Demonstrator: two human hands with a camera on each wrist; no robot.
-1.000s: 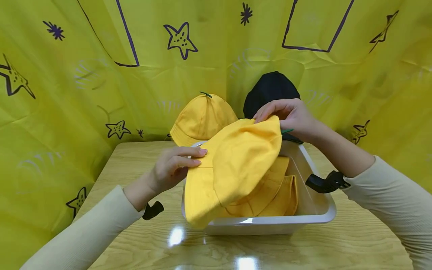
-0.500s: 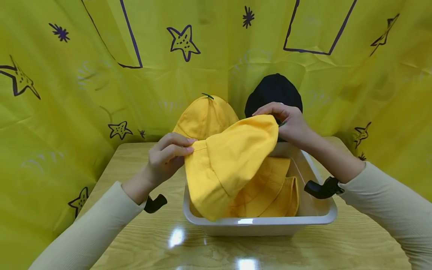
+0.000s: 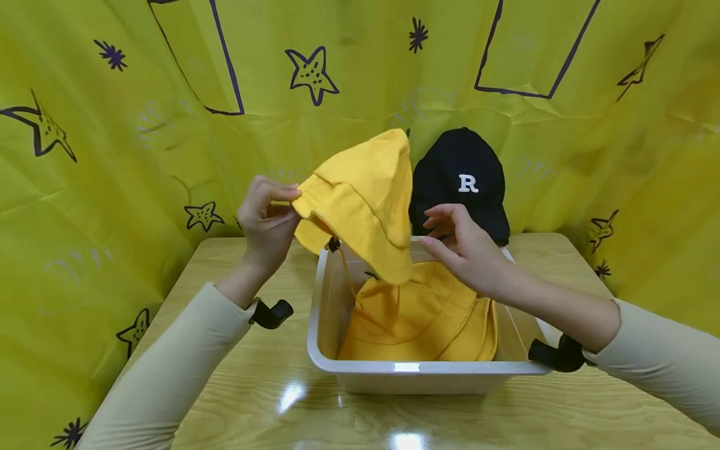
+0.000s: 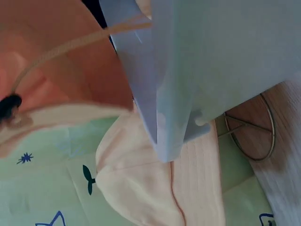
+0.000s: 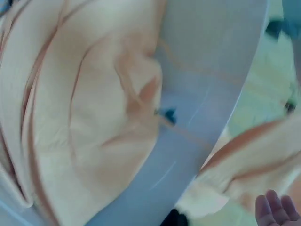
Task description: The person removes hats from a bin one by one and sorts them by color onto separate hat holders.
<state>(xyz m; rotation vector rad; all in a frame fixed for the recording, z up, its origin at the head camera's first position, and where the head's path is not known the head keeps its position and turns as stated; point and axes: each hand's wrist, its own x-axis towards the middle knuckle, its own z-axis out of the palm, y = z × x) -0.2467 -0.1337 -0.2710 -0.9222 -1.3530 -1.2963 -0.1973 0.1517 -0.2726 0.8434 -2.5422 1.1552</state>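
Observation:
My left hand pinches the brim of a yellow bucket hat, held tilted above the left rear of a white plastic box. From that hat hangs a thin cord with a black toggle; its inside fills the upper left of the left wrist view. My right hand holds nothing, fingers loosely bent, over the box's right rear. Inside the box lie several yellow hats, layered together, with a small green sprout on one.
Behind the box stands a black cap with a white R. Another yellow hat with a green sprout is behind the box's left, mostly hidden in the head view, near a wire stand. A yellow curtain backs the wooden table.
The yellow bucket hat has been lifted up and back to the left by my left hand, its crown turned upward. My right hand has let go of it and moved down.

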